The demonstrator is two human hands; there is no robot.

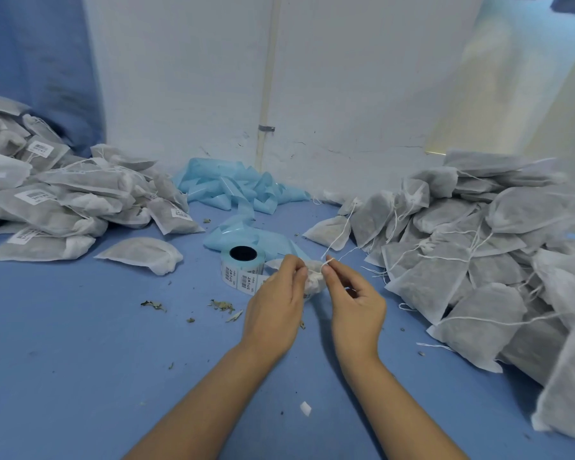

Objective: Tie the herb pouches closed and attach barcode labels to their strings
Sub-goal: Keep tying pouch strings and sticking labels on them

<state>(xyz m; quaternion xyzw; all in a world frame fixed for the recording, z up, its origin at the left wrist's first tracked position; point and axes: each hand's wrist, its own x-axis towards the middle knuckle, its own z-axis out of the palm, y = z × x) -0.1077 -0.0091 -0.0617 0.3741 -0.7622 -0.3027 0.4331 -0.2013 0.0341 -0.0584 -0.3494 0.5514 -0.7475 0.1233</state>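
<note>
The blue table (pixel 80 343) carries the whole job. Along its right edge lies the largest mass, a heap of untied pouches (pixel 472 260) with loose white strings trailing out. Toward the far left corner sits the labelled pile (pixel 63 200), its pouches showing barcode stickers. At the far edge, against the wall, is a tangle of blue backing strip (pixel 233 190), spent liner running back from the label roll (pixel 241 268), which stands near the middle of the table just beyond my hands. One single pouch (pixel 140 254) lies apart between the labelled pile and the roll. Dried herb scraps (pixel 221 305) are scattered on the cloth in front of the roll.

Step in hand, by my judgement: tying. I hold one pouch (pixel 314 277) in the air above the middle of the table, bunched at its neck. My left hand (pixel 273 307) is curled round the gathered neck, thumb and forefinger pinched on it. My right hand (pixel 352 300) is closed in a fine pinch on the string (pixel 337 244), which runs up and away to the right; its other fingers are loosely curled.

The next move calls for drawing the string tight and knotting it, then peeling a barcode label off the roll for that string. No label shows on this pouch yet.
</note>
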